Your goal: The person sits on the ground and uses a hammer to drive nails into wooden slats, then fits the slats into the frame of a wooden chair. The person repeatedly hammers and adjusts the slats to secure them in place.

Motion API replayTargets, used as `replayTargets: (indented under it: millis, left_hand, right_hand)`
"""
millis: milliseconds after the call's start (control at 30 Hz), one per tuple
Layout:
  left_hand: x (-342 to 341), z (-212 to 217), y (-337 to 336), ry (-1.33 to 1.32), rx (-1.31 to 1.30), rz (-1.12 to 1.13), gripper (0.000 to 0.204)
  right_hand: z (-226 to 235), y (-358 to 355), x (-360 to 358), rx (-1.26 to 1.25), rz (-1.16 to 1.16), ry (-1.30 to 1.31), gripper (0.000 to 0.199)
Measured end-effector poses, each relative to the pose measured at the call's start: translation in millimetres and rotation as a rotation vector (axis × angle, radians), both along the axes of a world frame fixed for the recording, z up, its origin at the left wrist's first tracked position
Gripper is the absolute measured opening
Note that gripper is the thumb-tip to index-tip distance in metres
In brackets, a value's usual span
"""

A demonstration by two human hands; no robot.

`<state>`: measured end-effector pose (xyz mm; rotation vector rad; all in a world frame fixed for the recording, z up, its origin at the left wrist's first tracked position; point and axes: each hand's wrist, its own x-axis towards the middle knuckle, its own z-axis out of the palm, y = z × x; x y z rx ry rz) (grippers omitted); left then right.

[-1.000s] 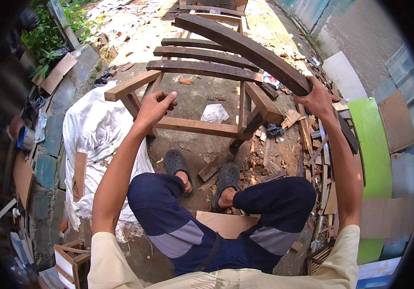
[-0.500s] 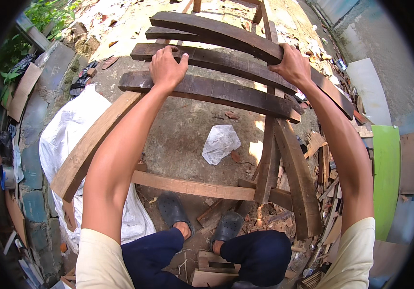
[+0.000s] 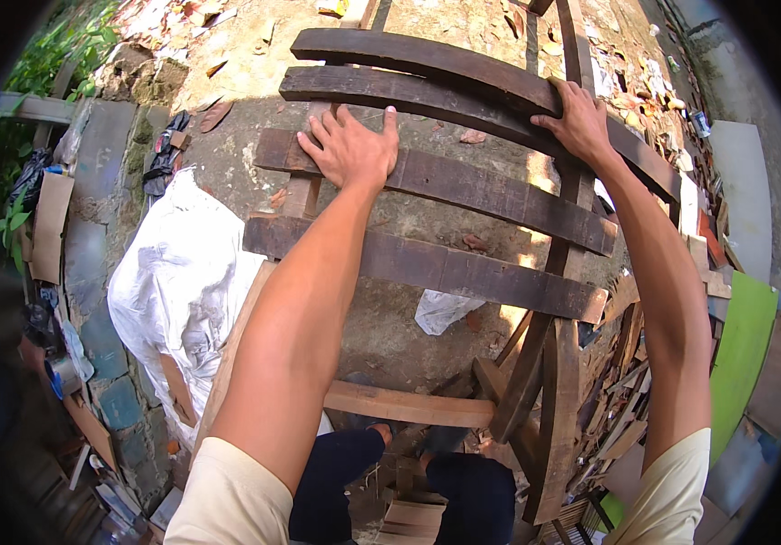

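Note:
Several dark wooden slats lie crosswise over a wooden frame. My left hand point(image 3: 351, 152) is open, its fingers spread, resting at the left part of a middle slat point(image 3: 499, 202). My right hand point(image 3: 578, 123) is closed on the farthest slat point(image 3: 436, 60), near its right part, with the fingers over the top and the thumb toward me. Just below that lies another slat point(image 3: 390, 94), close against it at the right. The nearest slat point(image 3: 463, 274) crosses under my left forearm, which hides part of it. A frame leg point(image 3: 556, 409) slants down at the right.
A lower crossbar point(image 3: 409, 405) runs in front of my feet. White sacking point(image 3: 182, 282) lies at the left, beside a low block wall point(image 3: 104, 245). Scrap wood point(image 3: 622, 400) is heaped at the right, by a green panel point(image 3: 740, 363). White plastic point(image 3: 445, 309) lies beneath the frame.
The view has shifted, with the slats now appearing lower. The gap between the middle slat and those beyond it has widened. My left hand's fingers have spread; my right hand stays on the farthest slat.

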<state>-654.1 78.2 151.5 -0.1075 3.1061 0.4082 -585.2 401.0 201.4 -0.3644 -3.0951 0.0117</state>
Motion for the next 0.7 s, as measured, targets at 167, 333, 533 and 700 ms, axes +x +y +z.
replayTargets:
  millis: [167, 333, 533, 700]
  left_hand:
    - [0, 5, 2, -0.068, -0.074, -0.019, 0.077]
    - [0, 4, 1, -0.138, -0.112, -0.018, 0.072]
    - [-2, 4, 3, -0.201, -0.179, -0.011, 0.066]
    - [-7, 3, 5, -0.109, -0.136, -0.025, 0.061]
  right_hand:
    - [-33, 18, -22, -0.041, -0.037, -0.118, 0.074]
    - [-22, 17, -33, -0.159, -0.12, -0.282, 0.072]
    - [-23, 15, -34, -0.119, -0.08, -0.274, 0.073]
    - [-19, 15, -39, -0.123, -0.074, -0.306, 0.074]
